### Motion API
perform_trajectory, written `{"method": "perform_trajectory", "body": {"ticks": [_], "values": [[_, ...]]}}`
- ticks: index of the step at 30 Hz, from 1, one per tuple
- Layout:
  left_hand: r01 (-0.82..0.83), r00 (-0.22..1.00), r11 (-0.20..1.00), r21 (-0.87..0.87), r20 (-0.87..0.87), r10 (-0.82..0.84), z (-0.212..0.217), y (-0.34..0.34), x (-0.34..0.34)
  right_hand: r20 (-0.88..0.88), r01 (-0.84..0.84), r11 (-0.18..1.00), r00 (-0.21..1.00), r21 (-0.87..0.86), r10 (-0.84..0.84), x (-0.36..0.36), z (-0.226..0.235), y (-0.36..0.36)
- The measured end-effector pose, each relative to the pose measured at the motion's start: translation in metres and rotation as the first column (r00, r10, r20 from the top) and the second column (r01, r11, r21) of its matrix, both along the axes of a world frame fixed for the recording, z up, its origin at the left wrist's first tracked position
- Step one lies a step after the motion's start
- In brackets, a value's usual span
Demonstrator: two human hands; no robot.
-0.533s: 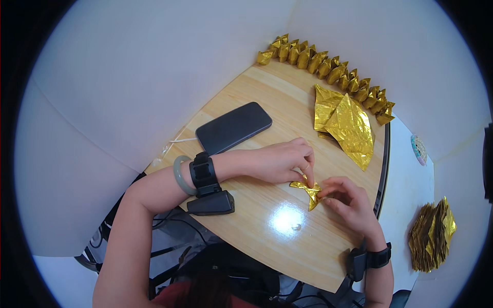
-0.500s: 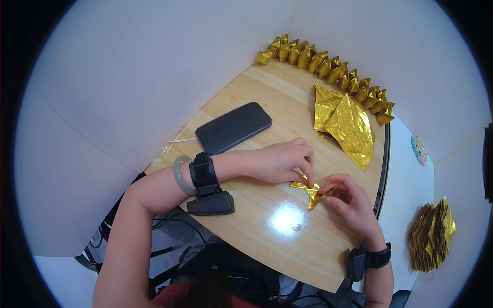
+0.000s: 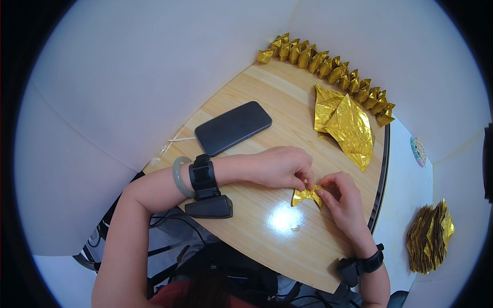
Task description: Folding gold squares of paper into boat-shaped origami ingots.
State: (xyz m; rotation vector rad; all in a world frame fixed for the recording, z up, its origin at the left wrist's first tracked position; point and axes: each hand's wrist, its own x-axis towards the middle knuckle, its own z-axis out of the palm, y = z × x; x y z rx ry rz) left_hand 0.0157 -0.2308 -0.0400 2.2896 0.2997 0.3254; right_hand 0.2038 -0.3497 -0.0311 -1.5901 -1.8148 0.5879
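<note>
On a pale wood-grain tabletop (image 3: 287, 128), seen from my head camera, a small bow-shaped piece of shiny gold foil paper (image 3: 306, 197) is lying just in front of me, between my two hands. Its long axis is running left to right, rising slightly toward the right. My bare left hand (image 3: 285, 167) is reaching over from the far side, thumb and forefinger nearly together, pinching the middle of the upper edge. My bare right hand (image 3: 345, 203) is gripping the right end between thumb and forefinger, so the foil is lying to the left of those fingertips and on my body's side of the left ones. Both hands are touching it; neither is nearer. The left end is sticking out free.

The foil is looking creased and bright, its lower edge arching up between two points that are facing me. My fingertips are hiding part of the top, so I cannot tell how its layers are sitting.

Beyond it, flat gold foil sheets (image 3: 349, 128) are resting near a curved row of folded gold foil shapes (image 3: 336, 73).
</note>
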Motion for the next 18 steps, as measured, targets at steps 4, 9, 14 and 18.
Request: {"method": "perform_trajectory", "body": {"ticks": [4,9,14,18], "values": [[0.009,0.998,1.0,0.009,0.064,-0.009,-0.003,0.0,0.001,0.132,-0.065,0.997,0.989,0.052,0.058,0.0,0.004,0.0],[-0.049,0.996,0.998,0.04,0.082,0.046,-0.004,-0.001,0.001,0.132,-0.11,0.99,0.986,0.088,0.098,0.001,0.001,0.001],[-0.063,0.998,0.998,-0.018,-0.027,0.063,0.006,-0.004,-0.001,0.359,-0.277,0.934,0.915,0.226,0.184,0.0,0.012,-0.002],[0.028,1.0,0.999,0.018,0.005,-0.028,0.005,0.0,-0.004,0.31,-0.249,0.924,0.938,0.289,0.155,0.0,0.008,-0.001]]}}
